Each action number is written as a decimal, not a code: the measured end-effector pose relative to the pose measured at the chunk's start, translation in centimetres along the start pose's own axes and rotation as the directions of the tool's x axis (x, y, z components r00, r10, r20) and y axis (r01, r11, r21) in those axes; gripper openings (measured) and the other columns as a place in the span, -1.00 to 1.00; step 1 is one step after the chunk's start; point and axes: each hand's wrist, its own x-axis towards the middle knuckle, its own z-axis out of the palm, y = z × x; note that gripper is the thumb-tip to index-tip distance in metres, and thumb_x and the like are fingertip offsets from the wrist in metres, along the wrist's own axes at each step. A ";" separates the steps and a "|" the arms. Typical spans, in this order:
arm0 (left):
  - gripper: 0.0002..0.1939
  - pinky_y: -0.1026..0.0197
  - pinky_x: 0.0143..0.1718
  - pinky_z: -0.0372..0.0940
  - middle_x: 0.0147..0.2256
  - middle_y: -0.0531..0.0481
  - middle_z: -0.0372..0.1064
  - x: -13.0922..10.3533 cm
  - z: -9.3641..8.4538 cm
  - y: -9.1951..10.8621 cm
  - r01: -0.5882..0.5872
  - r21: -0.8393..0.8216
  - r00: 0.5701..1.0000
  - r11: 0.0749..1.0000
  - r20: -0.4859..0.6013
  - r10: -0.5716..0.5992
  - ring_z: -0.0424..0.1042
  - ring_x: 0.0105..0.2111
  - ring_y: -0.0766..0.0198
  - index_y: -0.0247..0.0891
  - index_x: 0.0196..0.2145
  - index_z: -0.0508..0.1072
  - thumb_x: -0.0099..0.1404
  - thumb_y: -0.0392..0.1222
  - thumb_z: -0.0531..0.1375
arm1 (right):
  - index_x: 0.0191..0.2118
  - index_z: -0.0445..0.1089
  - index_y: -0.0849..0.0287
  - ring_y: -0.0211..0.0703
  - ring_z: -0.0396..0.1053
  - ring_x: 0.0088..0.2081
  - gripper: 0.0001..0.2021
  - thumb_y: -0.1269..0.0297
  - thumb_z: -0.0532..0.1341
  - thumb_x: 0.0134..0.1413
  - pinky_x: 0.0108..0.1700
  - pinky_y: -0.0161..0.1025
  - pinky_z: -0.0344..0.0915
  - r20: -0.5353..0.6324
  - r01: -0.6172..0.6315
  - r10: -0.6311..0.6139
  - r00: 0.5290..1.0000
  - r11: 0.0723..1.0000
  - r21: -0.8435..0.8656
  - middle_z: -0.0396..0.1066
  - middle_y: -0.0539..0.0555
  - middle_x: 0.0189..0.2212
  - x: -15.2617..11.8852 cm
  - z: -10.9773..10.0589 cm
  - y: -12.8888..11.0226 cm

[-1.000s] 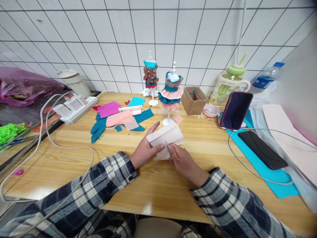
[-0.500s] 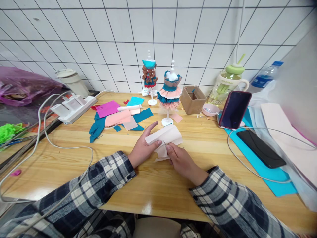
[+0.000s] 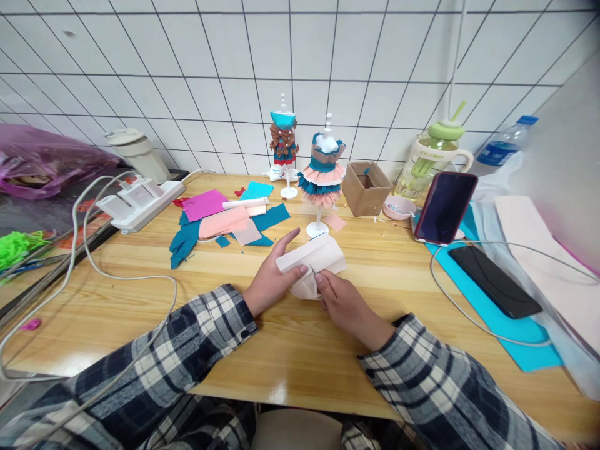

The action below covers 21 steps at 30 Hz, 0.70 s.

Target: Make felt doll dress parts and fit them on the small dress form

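Lying clasped in left grip (image 3: 268, 282), pale paper (image 3: 321, 251) meets right grip (image 3: 345, 303), whose hold is unclear.

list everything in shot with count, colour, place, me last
paper: 1, whitish, front centre
thin tool: 1, grey, at paper, mostly hidden
mannequins: 2, white, dressed, back centre
scraps: several, mixed colours, left of centre
box: 1, brown, right of mannequins
bowl: 1, pink, beside box
jug: 1, clear and green, behind bowl
bottle: 1, clear, back right
phones: 2, dark, right
sheets: 2, blue and pale pink, right
cup: 1, whitish, back left
power strip: 1, white, left
cables: several, white, both sides
bag: 1, purple, far left
strands: bunch, green, left edge
table: 1, wood, below
wall: 1, white, behind
sleeves: 2, dark plaid, front
left grip: 1, bare, on paper
right grip: 1, bare, on thin tool
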 end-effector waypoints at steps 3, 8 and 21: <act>-0.18 -0.04 0.11 0.14 0.19 -0.17 0.13 0.0 0.0 0.0 0.006 -0.005 1.000 1.000 0.017 -0.005 0.18 0.13 -0.07 -0.21 0.26 0.02 0.14 0.00 0.26 | -0.33 0.22 0.12 -0.21 0.27 -0.48 -0.62 0.04 -0.18 0.32 -0.42 -0.30 0.11 -0.006 -0.008 0.008 1.000 1.000 0.008 0.33 0.00 -0.52 -0.1 0.1 0.1; -0.17 0.01 0.13 0.13 0.24 -0.16 0.04 -0.1 0.1 0.2 -0.010 0.020 0.998 1.000 0.066 0.008 0.19 0.13 -0.04 -0.22 0.27 0.00 0.14 -0.01 0.26 | -0.33 0.23 0.12 -0.21 0.27 -0.49 -0.61 0.03 -0.19 0.32 -0.44 -0.30 0.10 -0.022 -0.011 0.011 1.000 1.000 0.009 0.33 0.01 -0.52 -0.1 0.3 0.3; -0.32 0.09 -0.18 0.29 -0.13 -0.09 0.39 -0.2 0.1 0.3 0.078 -0.115 0.994 0.990 0.081 -0.069 0.37 -0.20 0.09 -0.17 0.25 0.07 0.24 0.06 0.14 | -0.33 0.21 0.11 -0.20 0.26 -0.49 -0.64 0.05 -0.19 0.32 -0.42 -0.29 0.10 -0.028 0.000 0.000 1.000 1.000 0.000 0.30 -0.01 -0.53 0.0 0.3 0.3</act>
